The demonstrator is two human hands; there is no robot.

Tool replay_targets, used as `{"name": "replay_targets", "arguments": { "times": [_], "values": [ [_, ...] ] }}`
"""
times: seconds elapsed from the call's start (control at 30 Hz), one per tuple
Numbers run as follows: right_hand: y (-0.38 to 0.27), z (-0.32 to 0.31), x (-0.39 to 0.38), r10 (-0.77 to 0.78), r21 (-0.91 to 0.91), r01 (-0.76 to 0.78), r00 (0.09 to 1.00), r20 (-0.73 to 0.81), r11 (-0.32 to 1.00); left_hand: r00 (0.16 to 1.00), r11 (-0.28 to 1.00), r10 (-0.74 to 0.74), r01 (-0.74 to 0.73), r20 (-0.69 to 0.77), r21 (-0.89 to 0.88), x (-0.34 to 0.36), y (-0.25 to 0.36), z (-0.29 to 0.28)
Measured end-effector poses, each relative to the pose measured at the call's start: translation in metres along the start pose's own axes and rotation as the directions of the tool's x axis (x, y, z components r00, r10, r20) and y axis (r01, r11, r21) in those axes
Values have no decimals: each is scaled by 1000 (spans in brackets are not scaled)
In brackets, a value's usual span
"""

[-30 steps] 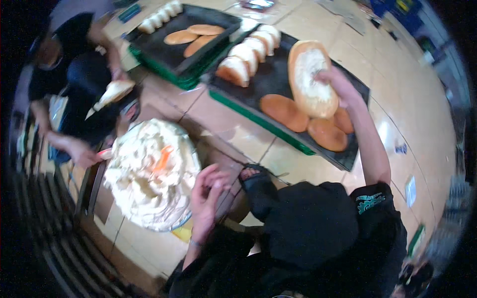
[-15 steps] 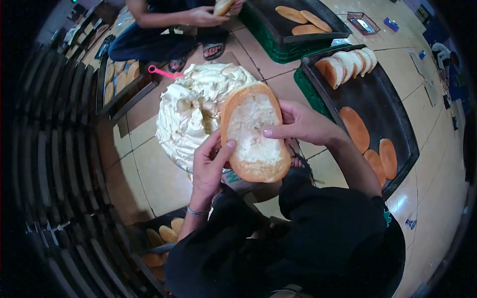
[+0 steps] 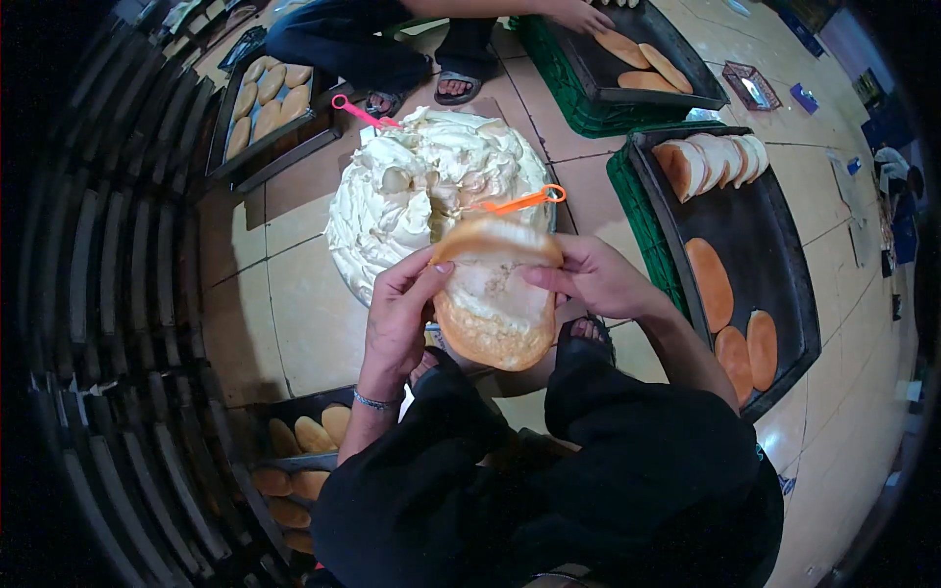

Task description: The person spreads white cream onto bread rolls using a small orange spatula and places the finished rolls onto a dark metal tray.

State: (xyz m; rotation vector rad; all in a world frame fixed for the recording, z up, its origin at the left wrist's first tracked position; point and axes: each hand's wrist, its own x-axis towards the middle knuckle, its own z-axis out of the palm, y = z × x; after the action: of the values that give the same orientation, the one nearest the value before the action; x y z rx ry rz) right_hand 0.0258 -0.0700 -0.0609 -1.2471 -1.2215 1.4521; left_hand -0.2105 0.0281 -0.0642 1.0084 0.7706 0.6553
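My left hand (image 3: 400, 309) and my right hand (image 3: 606, 279) grip an opened bread bun (image 3: 498, 333) by its two sides, thumbs on the pale inner face. Its far half tilts up and inward, with a thin white smear on the crumb. Just beyond the bun stands a wide bowl heaped with whipped cream (image 3: 377, 211). An orange-handled spreader (image 3: 524, 202) rests in the cream near my right hand, and a pink-handled one (image 3: 363, 113) lies at the far left rim. The bun hides the bowl's near right side.
At right, a dark tray (image 3: 760, 245) on a green crate holds cream-filled buns (image 3: 711, 167) and several plain ones. A co-worker's hand (image 3: 578, 15) reaches over another tray (image 3: 676, 95). Buns fill trays at far left (image 3: 230, 167) and near left (image 3: 284, 407), beside stacked dark racks (image 3: 108, 323).
The bun's far half has folded up toward me between my hands. The orange spreader, hidden before, now shows. The co-worker's hand has moved right to the far tray.
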Motion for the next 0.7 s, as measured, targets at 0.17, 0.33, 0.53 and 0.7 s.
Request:
{"name": "replay_targets", "arguments": {
  "times": [0.17,0.33,0.53,0.7],
  "values": [
    [1,-9,-1,-148,-20,156,967,208,988,995,989,-63,72,74,-129,-1,5,3],
    [-23,-6,-2,-201,-141,300,855,477,943,973,965,-163,192,161,-181,-1,5,-7],
    [-23,-3,-4,-206,-187,296,898,388,937,954,900,-146,239,263,-364,-6,18,-3],
    [-19,3,-1,-230,-326,356,902,366,876,977,988,-93,115,193,-106,-2,11,-5]
  ]
}}
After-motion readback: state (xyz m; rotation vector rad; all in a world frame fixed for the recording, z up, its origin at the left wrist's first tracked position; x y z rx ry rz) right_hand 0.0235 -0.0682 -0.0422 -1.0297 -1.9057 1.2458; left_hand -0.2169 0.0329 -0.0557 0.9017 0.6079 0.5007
